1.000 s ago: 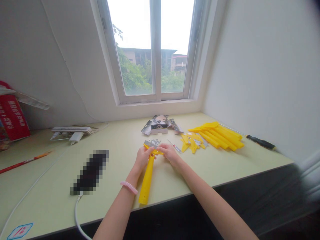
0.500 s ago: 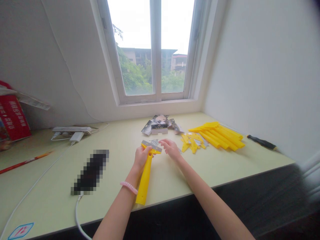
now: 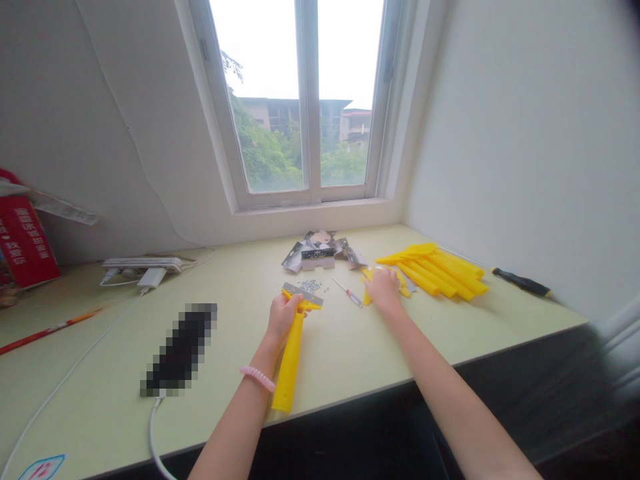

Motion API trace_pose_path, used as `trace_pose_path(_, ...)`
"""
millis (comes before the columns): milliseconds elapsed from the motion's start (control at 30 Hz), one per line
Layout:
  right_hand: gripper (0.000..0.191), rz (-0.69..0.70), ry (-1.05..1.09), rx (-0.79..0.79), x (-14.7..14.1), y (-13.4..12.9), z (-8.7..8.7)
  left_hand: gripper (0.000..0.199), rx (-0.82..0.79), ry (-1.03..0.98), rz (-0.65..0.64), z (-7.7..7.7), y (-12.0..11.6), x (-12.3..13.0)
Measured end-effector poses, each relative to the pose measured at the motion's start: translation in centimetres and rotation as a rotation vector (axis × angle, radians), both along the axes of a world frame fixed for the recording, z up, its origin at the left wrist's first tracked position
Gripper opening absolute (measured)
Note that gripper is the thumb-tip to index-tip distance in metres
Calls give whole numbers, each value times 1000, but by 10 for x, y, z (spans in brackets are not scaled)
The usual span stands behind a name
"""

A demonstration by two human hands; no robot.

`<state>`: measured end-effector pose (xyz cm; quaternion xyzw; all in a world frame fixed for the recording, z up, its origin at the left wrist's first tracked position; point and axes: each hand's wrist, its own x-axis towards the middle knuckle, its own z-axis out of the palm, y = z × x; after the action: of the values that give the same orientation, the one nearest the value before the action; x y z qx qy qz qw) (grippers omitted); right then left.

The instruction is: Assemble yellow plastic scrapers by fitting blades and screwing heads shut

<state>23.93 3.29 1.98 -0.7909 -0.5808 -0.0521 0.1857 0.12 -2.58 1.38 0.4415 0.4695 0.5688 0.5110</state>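
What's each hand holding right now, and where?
The left hand grips a yellow scraper at its handle top, below the blade. The right hand is on loose yellow pieces; any hold cannot be told.

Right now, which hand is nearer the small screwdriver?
Right hand: just right of the small screwdriver, apart from it. The left hand is farther, to its left, holding a yellow scraper.

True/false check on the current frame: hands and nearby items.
1. Left hand grips the yellow scraper. True.
2. Right hand touches the scraper. False: it is on small yellow parts, apart from the scraper.
3. A pink coil band is on the left wrist. True.
4. The black screwdriver lies beside the right hand. False: it lies farther right, past the yellow handles.
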Motion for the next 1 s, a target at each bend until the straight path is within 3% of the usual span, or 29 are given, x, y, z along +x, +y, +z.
trace_pose_path(200,28,36,69,181,4,-3,-9,18,11,-2,27,-1,0,0)
trace_pose_path(300,29,92,235,330,8,3,-14,18,11,-1,30,-2,0,-1)
trace_pose_path(500,30,149,1167,603,12,13,-15,17,-6,-32,22,0,1,0)
trace_pose_path(600,36,243,1596,623,10,9,-8,18,-16,-35,1,2,0,1)
trace_pose_path(667,35,313,1756,577,8,5,-3,17,-17,-26,-11,2,-2,1)
trace_pose_path(767,30,451,1825,491,4,-1,4,15,-9,-10,-24,3,-3,1)
trace_pose_path(900,20,681,1726,418,-5,-9,9,15,-12,-11,-44,4,-3,2)
trace_pose_path(1000,19,777,1695,329,-19,-19,14,15,-14,0,-46,4,-3,2)
